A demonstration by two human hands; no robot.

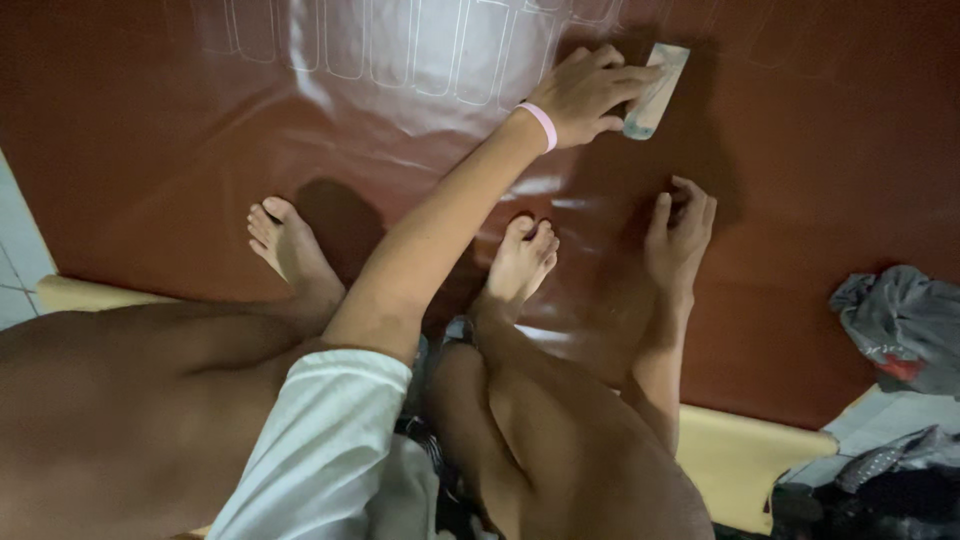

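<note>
Head view: left hand (585,92) presses pale template (655,90) onto brown sheet (200,140).

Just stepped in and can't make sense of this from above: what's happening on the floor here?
A person sits barefoot on a large reddish-brown sheet spread on the floor. Their left hand, with a pink wristband, presses a small pale rectangular template flat on the sheet. Their right hand rests on the sheet just below it; whether it holds a marker cannot be told. A row of white traced outlines runs along the sheet's far edge.

template (655,90) on sheet (180,150) | feet (520,260) before it | cloth (900,320) right
</note>
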